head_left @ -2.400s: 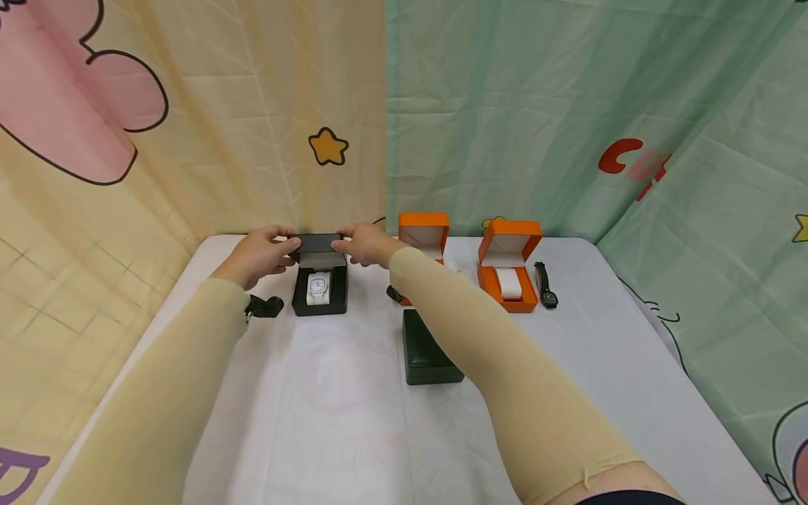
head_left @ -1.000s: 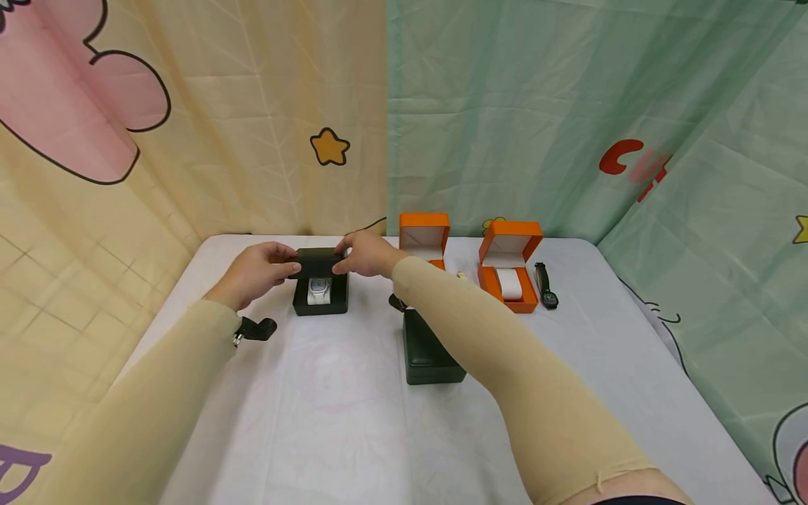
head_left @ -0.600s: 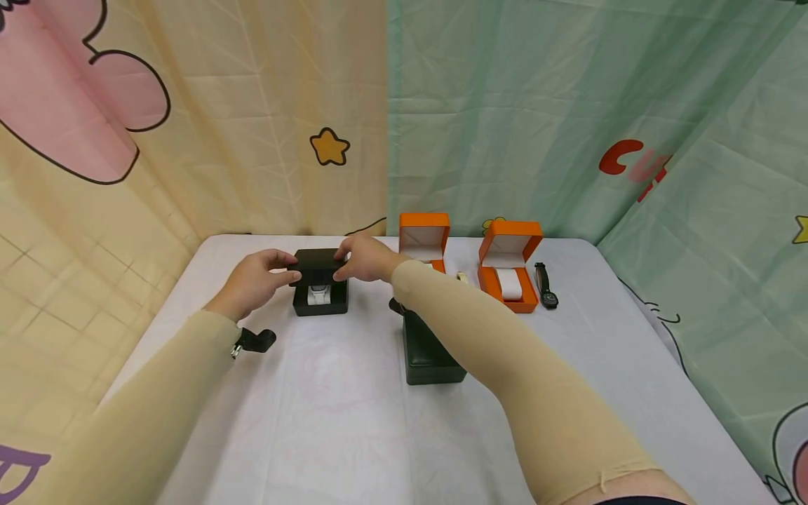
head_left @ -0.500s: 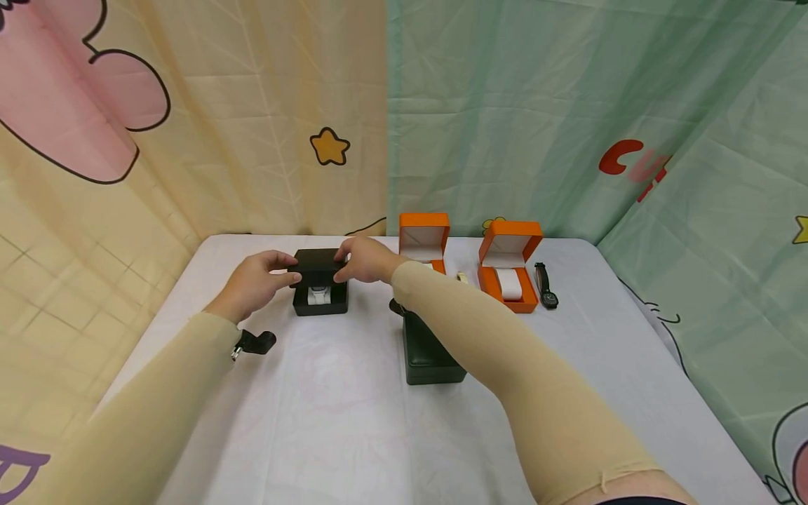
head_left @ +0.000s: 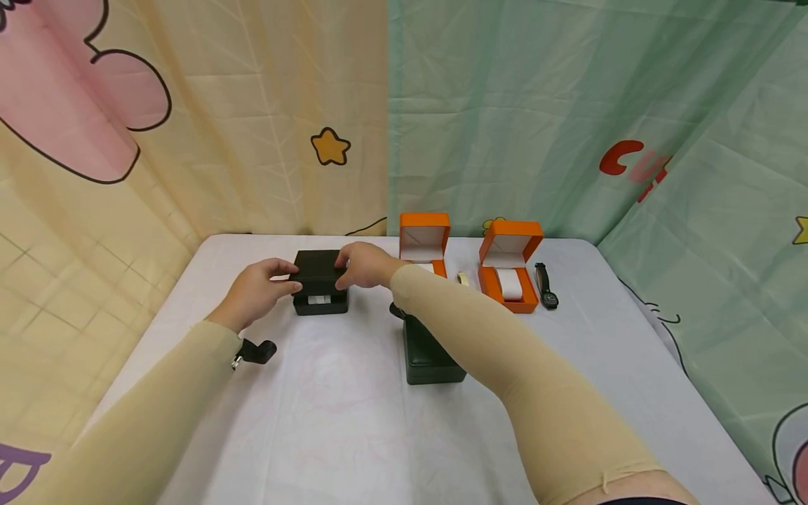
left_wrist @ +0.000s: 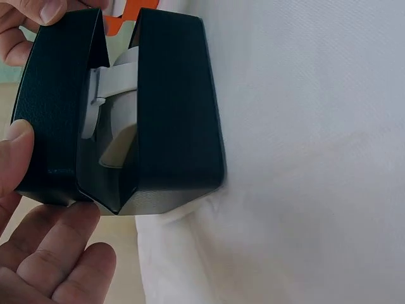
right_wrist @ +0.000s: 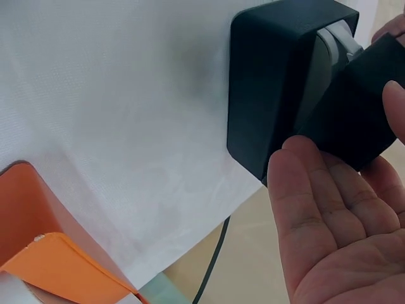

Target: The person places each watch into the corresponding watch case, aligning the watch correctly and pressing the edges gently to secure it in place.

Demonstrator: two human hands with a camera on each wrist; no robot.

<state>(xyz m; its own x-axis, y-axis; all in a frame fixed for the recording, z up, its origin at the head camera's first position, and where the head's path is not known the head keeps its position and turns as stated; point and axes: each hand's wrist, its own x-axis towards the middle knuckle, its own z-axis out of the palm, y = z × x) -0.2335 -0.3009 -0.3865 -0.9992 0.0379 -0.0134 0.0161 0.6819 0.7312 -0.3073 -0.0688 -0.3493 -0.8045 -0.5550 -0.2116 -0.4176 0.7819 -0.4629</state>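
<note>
A dark green, nearly black watch box [head_left: 320,306] stands at the back left of the table, its lid [head_left: 317,265] partly lowered over the base. Inside, a white watch [left_wrist: 119,79] sits round a pale cushion, seen through the narrowed gap in the left wrist view. My left hand [head_left: 255,291] pinches the lid's left side between thumb and fingers. At the opposite side my right hand [head_left: 369,265] pinches the same lid. In the right wrist view the fingers [right_wrist: 297,209] lie along the lid's edge near the hinge.
Two orange watch boxes [head_left: 424,228] [head_left: 525,307] stand open at the back, with white cushions inside. A black-strapped watch [head_left: 546,287] lies right of them. Under my right forearm sits a closed dark green box [head_left: 432,358], beside a partly hidden black strap [head_left: 396,310]. A white cloth [head_left: 328,421] covers the table.
The watch box's lid has swung forward and down from upright, with both hands following it. The white watch's face, visible before, is now covered in the head view.
</note>
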